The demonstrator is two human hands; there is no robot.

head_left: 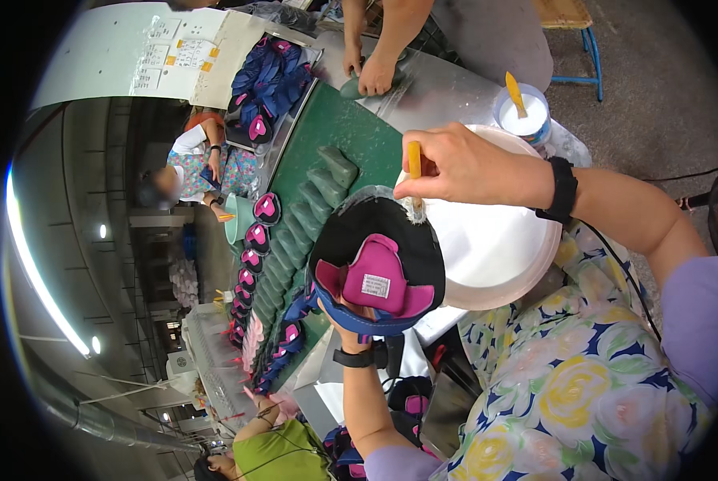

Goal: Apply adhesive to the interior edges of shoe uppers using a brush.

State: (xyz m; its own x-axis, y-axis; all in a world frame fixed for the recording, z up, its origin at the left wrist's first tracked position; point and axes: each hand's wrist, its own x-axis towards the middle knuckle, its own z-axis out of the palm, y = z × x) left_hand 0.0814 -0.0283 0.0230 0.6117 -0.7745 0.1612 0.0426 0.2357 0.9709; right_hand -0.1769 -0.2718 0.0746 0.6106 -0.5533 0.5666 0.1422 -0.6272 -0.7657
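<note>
A shoe upper (375,218), navy outside with a black underside and a pink padded tongue, tilts toward me in my left hand (347,330). My left fingers are closed around its near lower edge, partly hidden behind it. My right hand (467,164) grips a brush (414,160) with a yellow handle. The brush's whitish bristles touch the black upper's right edge. Below my right hand, a wide pale tub (553,255) shows a white inside; I cannot tell how much liquid it holds.
Several grey-green shoe lasts (311,196) and uppers (256,236) line the green conveyor belt (351,128). A small bucket (541,132) holds white liquid and another brush. A co-worker's hands (375,72) handle a last at the far side; other people work at left.
</note>
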